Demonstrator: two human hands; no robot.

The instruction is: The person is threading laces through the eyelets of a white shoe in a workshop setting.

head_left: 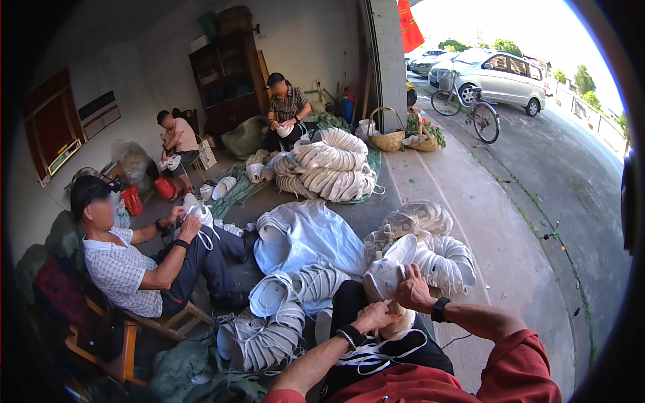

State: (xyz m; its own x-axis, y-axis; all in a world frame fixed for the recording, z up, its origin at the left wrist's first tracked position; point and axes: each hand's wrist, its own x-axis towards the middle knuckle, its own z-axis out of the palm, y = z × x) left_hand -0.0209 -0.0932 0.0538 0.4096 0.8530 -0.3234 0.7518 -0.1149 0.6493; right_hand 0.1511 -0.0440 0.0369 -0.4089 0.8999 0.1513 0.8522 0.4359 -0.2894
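Note:
A white lace-up shoe (399, 325) rests on my lap, partly covered by my hands. My left hand (375, 317) is closed on it, with thumb and fingers pinched near its opening. From the right, my right hand (414, 290) bends over the same shoe; its fingers are curled, and their exact grip is partly hidden. Loose white laces (368, 359) trail across my dark trousers below the left hand. Just beyond my hands, another white shoe (383, 277) tilts against the pile, close to my right fingertips.
Nested rows of white shoes (265, 336) lie left of my legs, with a shoe pile (443, 258) ahead. A white sack (306, 235) sits between. A seated person (127, 262) laces a shoe at left; two others work farther back. Baskets (388, 140) stand by the doorway.

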